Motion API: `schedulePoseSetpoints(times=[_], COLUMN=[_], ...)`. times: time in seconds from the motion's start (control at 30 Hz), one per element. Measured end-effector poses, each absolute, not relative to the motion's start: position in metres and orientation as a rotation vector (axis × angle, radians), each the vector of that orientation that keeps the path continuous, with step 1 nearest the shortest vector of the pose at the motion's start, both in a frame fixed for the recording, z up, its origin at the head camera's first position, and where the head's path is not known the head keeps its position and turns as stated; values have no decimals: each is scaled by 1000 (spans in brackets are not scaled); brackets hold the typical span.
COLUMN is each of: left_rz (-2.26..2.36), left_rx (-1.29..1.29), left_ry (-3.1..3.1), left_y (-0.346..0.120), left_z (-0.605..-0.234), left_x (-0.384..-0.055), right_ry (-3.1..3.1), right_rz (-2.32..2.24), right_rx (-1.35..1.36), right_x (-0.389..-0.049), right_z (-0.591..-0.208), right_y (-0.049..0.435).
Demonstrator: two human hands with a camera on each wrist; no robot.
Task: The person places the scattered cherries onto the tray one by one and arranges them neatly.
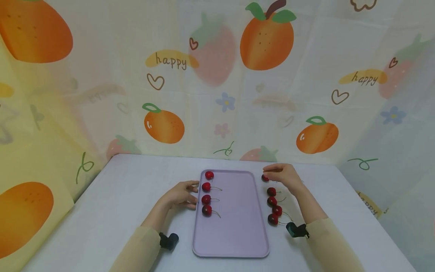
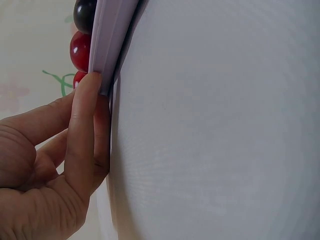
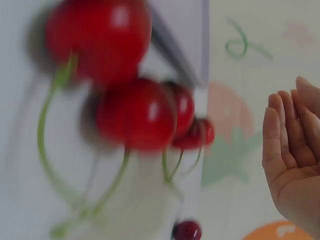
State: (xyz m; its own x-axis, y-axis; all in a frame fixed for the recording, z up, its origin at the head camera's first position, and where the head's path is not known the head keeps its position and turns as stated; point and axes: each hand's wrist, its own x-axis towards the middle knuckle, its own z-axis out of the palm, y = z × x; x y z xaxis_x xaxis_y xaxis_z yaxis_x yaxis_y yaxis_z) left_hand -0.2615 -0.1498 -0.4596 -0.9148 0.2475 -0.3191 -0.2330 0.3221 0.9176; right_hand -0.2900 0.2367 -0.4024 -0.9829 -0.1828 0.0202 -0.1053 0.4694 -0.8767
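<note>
A lilac tray (image 1: 231, 234) lies on the table, with several dark red cherries (image 1: 206, 199) in a column along its left side, stems mostly pointing right. My left hand (image 1: 181, 194) touches the tray's left rim with its fingertips; in the left wrist view the fingers (image 2: 82, 130) rest against the outer wall. More cherries (image 1: 272, 201) lie in a column on the table, right of the tray. At that column's far end my right hand (image 1: 283, 175) hovers by a cherry (image 1: 264, 178) it partly hides. The right wrist view has its fingers (image 3: 272, 135) nearly straight, holding nothing.
The white table (image 1: 136, 181) reaches back to a fruit-printed cloth backdrop (image 1: 221, 113). Similar cloth hangs at the left and right. Small black wrist devices (image 1: 168, 241) sit at both sleeve cuffs. In the right wrist view the near cherries (image 3: 100, 40) look large and blurred.
</note>
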Motion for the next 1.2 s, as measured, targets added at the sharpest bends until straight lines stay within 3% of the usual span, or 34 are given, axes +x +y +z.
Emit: schedulePoseSetpoints(times=[0.37,0.83,1.2], left_rz=[1604,1585,1598], left_rx=[39,22,19], left_ry=[2203,2220,2226], left_y=[-151,-149,-149], left_z=[-457,-457,-455], left_x=[-260,-259,-259], right_ry=[2782,2807,2746], right_rz=[-1440,-1523,-1440], right_rx=[86,244,253], right_x=[-298,-293,-298], right_z=[-410,-447,-459], right_y=[286,340,349])
